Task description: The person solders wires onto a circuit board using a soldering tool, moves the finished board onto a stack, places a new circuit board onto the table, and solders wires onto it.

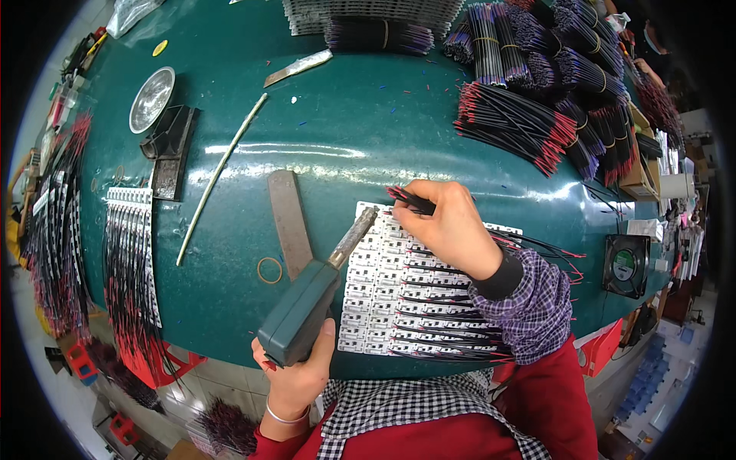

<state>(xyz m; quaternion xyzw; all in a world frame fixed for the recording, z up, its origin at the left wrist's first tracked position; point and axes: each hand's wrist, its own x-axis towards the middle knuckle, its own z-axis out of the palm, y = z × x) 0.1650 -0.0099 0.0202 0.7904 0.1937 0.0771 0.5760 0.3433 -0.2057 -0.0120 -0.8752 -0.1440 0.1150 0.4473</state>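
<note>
My left hand (297, 387) is wrapped round the handle of a dark green soldering gun (300, 308). The gun's metal barrel points up and away, its tip over the far left part of a white circuit board panel (366, 295). My right hand (452, 224) pinches a small bunch of black wires (412, 200) with red ends, just above the panel's far edge. Rows of black wires with red ends (433, 322) lie across the panel's right side and run out under my right forearm. The contact between tip and wire is too small to make out.
Left of the panel lie a flat metal bar (290, 222), a rubber band (270, 270) and a pale thin rod (222, 178). A metal dish (152, 100) and a wired panel (130, 195) are farther left. Wire bundles (515, 126) pile up at far right, near a black fan (626, 265).
</note>
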